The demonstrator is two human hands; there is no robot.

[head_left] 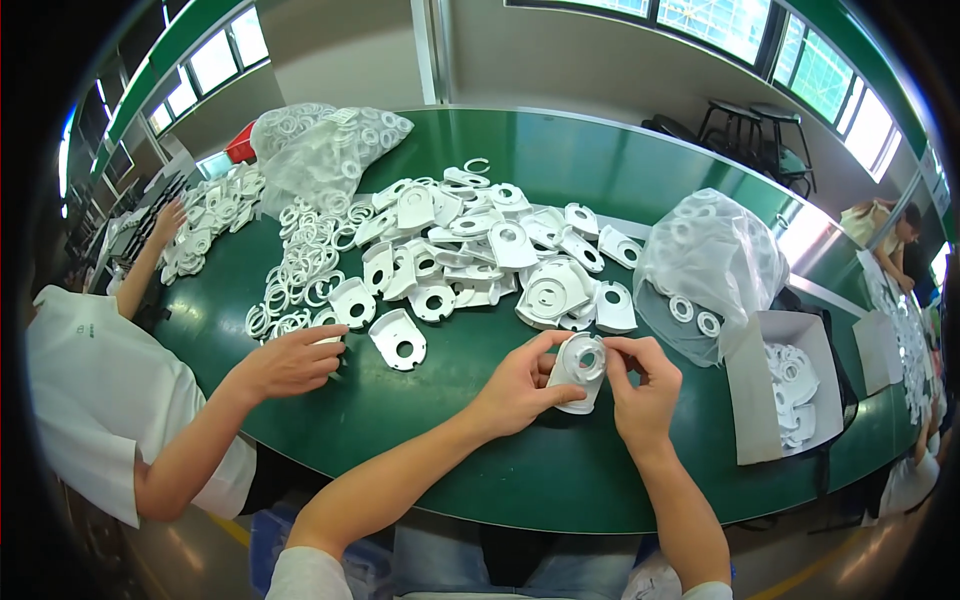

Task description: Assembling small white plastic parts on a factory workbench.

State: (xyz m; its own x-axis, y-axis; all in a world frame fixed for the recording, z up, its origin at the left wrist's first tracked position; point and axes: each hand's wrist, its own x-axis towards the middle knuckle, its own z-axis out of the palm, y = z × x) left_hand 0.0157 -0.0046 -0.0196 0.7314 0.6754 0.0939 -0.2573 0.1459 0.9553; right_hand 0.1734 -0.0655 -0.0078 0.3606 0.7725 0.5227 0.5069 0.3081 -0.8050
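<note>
A white plastic cover (592, 384), rounded at one end with a round hole and a raised ring in it, is held tilted above the near side of the green table. My left hand (515, 388) is closed around its left side, thumb across the lower front. At the upper right edge of the cover, my right hand (645, 388) is closed with thumb and forefinger pinching there; whether they grip the ring or the cover's rim is hidden. Just beyond my hands lies a heap of similar white covers (512, 246). White rings (300, 262) are piled at its left.
A co-worker's hand (290, 360) reaches in from the left near loose covers. Clear bags of rings stand at the back left (320, 160) and right (705, 262). An open box (757, 405) with white parts sits at the right of the green table (470, 480).
</note>
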